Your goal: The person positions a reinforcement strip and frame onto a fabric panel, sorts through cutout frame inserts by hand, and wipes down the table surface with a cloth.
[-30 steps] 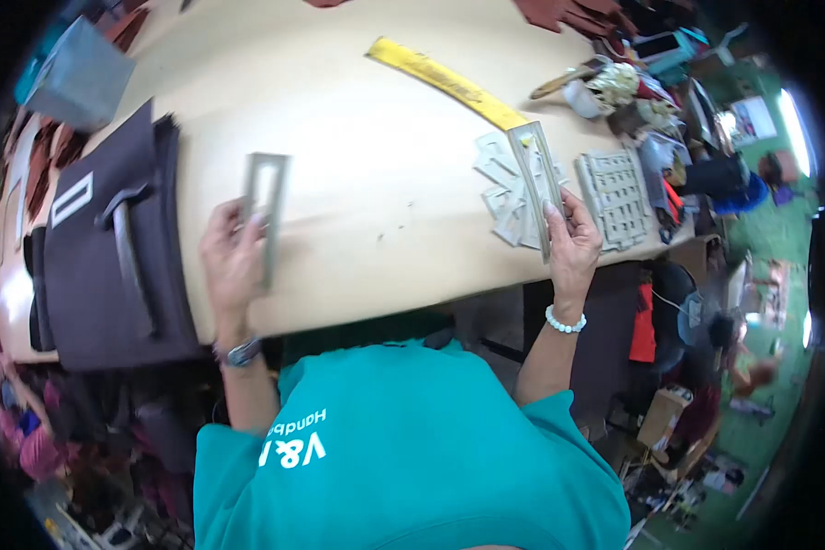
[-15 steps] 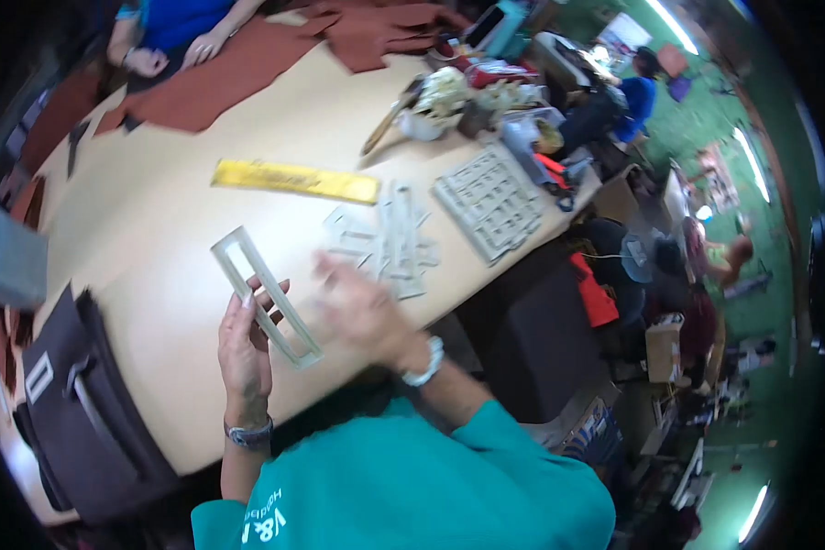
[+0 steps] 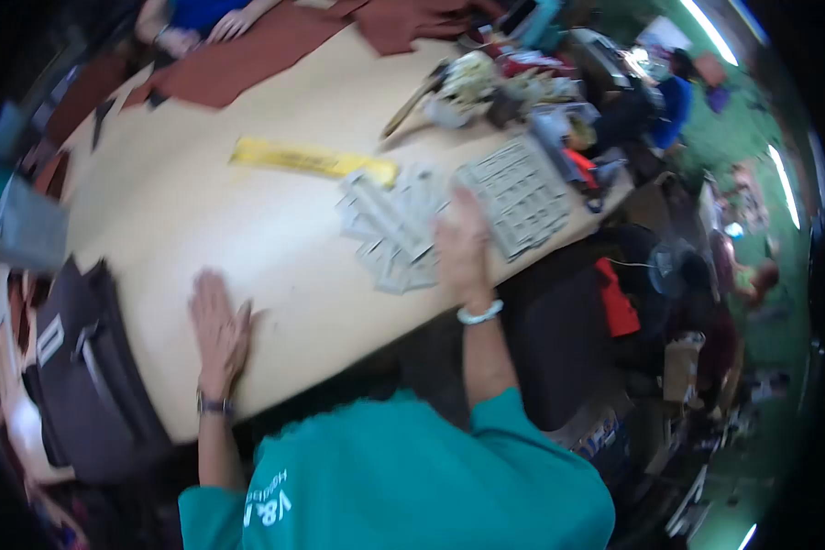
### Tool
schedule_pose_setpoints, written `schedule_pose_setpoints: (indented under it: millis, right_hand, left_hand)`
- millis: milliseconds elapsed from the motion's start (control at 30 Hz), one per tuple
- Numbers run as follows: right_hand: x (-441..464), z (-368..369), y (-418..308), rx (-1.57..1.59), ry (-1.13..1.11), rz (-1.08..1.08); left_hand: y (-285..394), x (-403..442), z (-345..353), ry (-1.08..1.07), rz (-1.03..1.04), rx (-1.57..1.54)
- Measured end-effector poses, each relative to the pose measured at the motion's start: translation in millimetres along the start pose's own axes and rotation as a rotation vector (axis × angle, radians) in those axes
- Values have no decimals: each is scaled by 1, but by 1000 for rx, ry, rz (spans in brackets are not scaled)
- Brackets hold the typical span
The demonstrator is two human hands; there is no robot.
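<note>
My left hand point(image 3: 218, 330) rests flat on the pale table with its fingers stretched out, holding nothing. My right hand point(image 3: 461, 247) is between the pile of flat grey templates point(image 3: 412, 275) and the grey gridded panel point(image 3: 518, 197). Its fingers are smeared by motion, so whether they grip anything is unclear. On top of the pile lies a long rectangular frame template point(image 3: 390, 215) with an open middle. Just behind the pile is a yellow ruler-like strip point(image 3: 312, 160), whose right end touches the templates.
A dark brown bag point(image 3: 96, 367) stands at the left. Reddish-brown leather point(image 3: 257, 55) covers the far edge, beside another person's hands point(image 3: 229, 25). A brush-like tool point(image 3: 412, 101) and a cluttered white container point(image 3: 454, 110) sit at the back right. The table edge point(image 3: 357, 353) runs before me.
The long frame template has left my left hand and lies on the pile. My left hand has flattened onto the table. My right hand has moved right towards the gridded panel; the view has shifted slightly.
</note>
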State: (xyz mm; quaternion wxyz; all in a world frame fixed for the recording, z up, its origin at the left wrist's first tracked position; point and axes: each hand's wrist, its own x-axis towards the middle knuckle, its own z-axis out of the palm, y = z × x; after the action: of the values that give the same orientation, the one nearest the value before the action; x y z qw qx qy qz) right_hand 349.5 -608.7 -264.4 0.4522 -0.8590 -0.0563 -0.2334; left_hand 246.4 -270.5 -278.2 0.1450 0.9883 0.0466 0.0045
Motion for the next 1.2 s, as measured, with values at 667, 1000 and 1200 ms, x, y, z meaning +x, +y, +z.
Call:
schedule_pose_setpoints:
  millis: [667, 1000, 1200]
  right_hand:
    - [-79, -30, -39, -97, 11, -77]
    - [-109, 41, -72, 10, -255, -173]
    - [-107, 42, -74, 33, -302, -130]
  left_hand:
    - [127, -35, 16, 89, 618, -166]
    - [63, -23, 19, 207, 286, 104]
    - [67, -37, 13, 138, 275, 49]
